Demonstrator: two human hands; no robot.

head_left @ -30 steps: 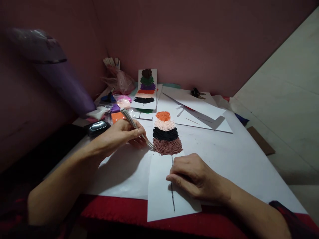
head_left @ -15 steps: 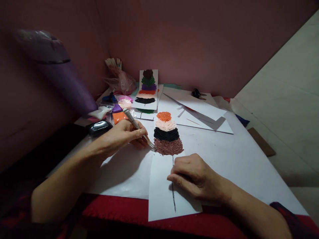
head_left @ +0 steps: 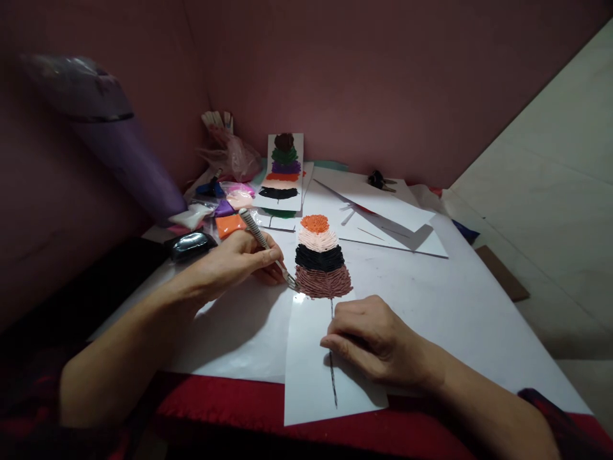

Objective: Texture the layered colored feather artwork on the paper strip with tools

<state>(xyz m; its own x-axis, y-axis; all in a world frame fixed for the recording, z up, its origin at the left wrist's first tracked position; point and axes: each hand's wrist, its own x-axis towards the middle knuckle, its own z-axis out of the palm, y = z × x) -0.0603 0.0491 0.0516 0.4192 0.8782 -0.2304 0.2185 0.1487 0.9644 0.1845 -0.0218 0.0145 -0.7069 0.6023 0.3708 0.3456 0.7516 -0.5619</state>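
My left hand (head_left: pixel 244 255) is closed around the patterned handle of a small fork (head_left: pixel 253 225). The fork's tines touch or nearly touch the lower left edge of a ridged brown clay band (head_left: pixel 325 283). Above it on the same white card (head_left: pixel 311 358) sit a black band (head_left: pixel 320 257), a pale pink one (head_left: pixel 318 240) and an orange rounded top (head_left: pixel 315 223). A dark drawn line runs down from the brown clay. Fingers curled, my right hand (head_left: pixel 368 342) presses on the card beside that line; its fingertips are partly hidden.
Another card with coloured clay bands (head_left: pixel 281 169) leans at the back. Bagged clay such as an orange packet (head_left: pixel 230 225), and a black glossy object (head_left: pixel 191 246), lie to the left. Loose white sheets (head_left: pixel 378 207) and keys (head_left: pixel 380 181) are at the back right. A purple roll (head_left: pixel 124 147) stands left.
The fork's handle has tipped slightly to the right, and a bright glint now shows by its tines. My right hand and the card are almost still.
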